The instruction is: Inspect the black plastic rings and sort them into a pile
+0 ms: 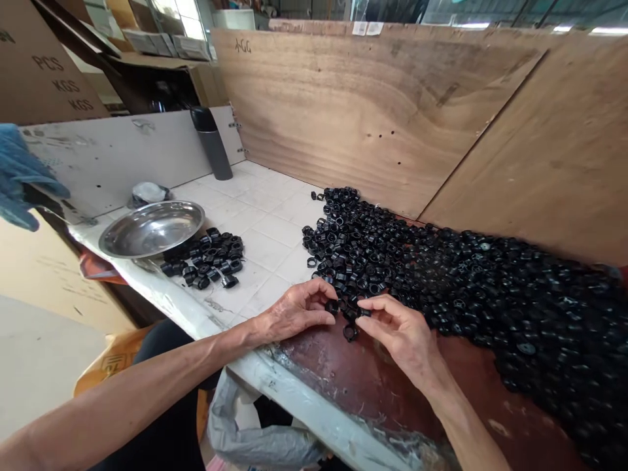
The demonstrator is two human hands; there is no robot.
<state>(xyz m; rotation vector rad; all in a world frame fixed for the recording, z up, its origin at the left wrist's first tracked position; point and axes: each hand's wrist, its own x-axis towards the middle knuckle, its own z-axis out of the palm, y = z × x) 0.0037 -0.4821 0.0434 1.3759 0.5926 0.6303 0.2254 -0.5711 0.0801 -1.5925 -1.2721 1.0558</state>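
Note:
Thumb and fingertips of my left hand (297, 309) are closed on a small black plastic ring (331, 306). Facing it, my right hand (401, 332) pinches another small black part (364, 313), mostly covered by the fingers. Between the hands, a loose black ring (350, 332) lies on the reddish-brown board (338, 373). Just beyond both hands spreads a large heap of black plastic rings (441, 268). A smaller pile of black parts (210, 258) sits to the left on the white tiled surface (267, 242).
A shallow metal bowl (154, 229) stands at the left, partly over the small pile. Behind it are a dark bottle (212, 145) and a clear plastic bundle (148, 193). Wooden panels (383, 111) wall the back. A grey sack (260, 435) hangs below the front edge.

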